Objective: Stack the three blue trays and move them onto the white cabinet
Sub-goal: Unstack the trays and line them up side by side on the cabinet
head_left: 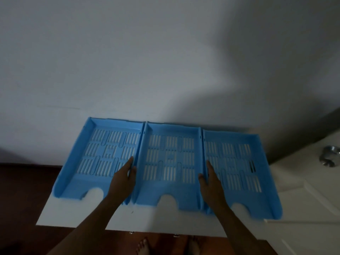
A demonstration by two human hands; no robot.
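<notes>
Three blue slotted trays lie side by side on a white cabinet top (pixel 77 216): the left tray (pixel 92 162), the middle tray (pixel 171 188) and the right tray (pixel 257 196). My left hand (pixel 123 177) grips the middle tray's left side wall, fingers over the rim and into the left tray. My right hand (pixel 211 183) grips the middle tray's right side wall, thumb inside the middle tray and fingers lying in the right tray. All three trays rest flat and touch each other.
A pale wall rises directly behind the trays. A white door (pixel 301 190) with a metal knob (pixel 329 157) stands at the right, close to the right tray. Dark wooden floor shows at the left and below, with my bare feet (pixel 143 245).
</notes>
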